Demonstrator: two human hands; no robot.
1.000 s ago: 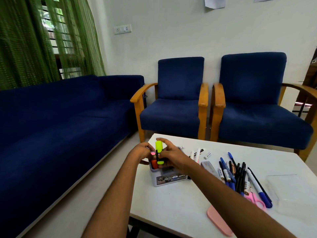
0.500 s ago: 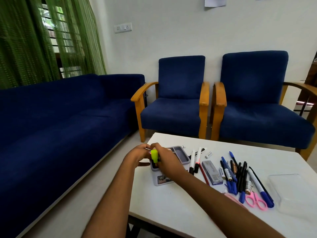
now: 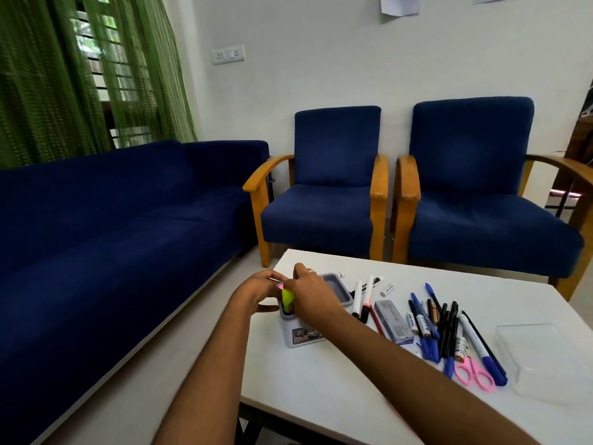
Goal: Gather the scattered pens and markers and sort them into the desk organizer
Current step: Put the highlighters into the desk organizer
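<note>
A grey desk organizer (image 3: 301,334) stands near the white table's left edge. A yellow-green highlighter (image 3: 287,299) stands in its front left slot, with a pink one (image 3: 280,286) just behind it. My right hand (image 3: 313,295) grips the yellow highlighter from the right. My left hand (image 3: 260,292) cups the organizer's left side, fingers at the pink highlighter. Right of the organizer lie white markers (image 3: 362,295) and a row of blue and black pens (image 3: 439,329).
A grey box (image 3: 393,321) lies among the pens, pink scissors (image 3: 473,375) at their near end, a clear plastic lid (image 3: 545,354) at the right. A blue sofa (image 3: 112,220) runs along the left; two blue armchairs (image 3: 324,203) stand behind the table (image 3: 321,387).
The yellow highlighter has gone down into the organizer's front left slot. My right hand followed it down; my left hand stayed at the organizer's side.
</note>
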